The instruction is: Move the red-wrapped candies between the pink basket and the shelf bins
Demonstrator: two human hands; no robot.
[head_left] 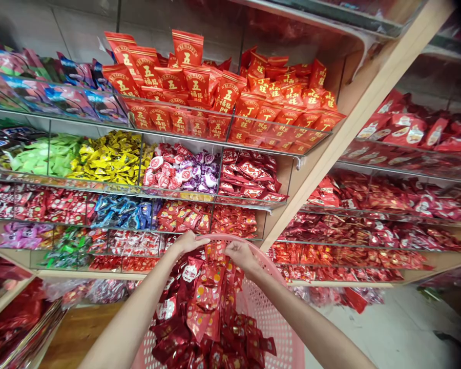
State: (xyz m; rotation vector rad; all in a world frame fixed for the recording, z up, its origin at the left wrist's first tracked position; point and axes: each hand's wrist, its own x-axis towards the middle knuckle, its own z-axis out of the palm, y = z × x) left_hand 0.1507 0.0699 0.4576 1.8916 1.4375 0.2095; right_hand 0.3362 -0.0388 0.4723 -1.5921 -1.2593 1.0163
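Observation:
A pink plastic basket (271, 302) with a perforated wall stands tilted in front of me, below the shelves. In it lies a heap of small red candy packets (203, 287), some dark red with white labels, some with orange dots. My left hand (188, 243) is closed at the basket's far left rim, its thumb pointing right along the edge. My right hand (241, 254) is inside the far rim, with thumb and fingertips pinched together just above the packets. What lies between those fingertips is too small to tell.
Divided shelves ahead hold red packets with gold lettering (190, 84), yellow candies (109, 159), green packets (48, 154) and blue candies (119, 211). A slanting wooden post (341, 133) separates them from more red packets (399, 189) at right. Tiled floor (399, 328) shows lower right.

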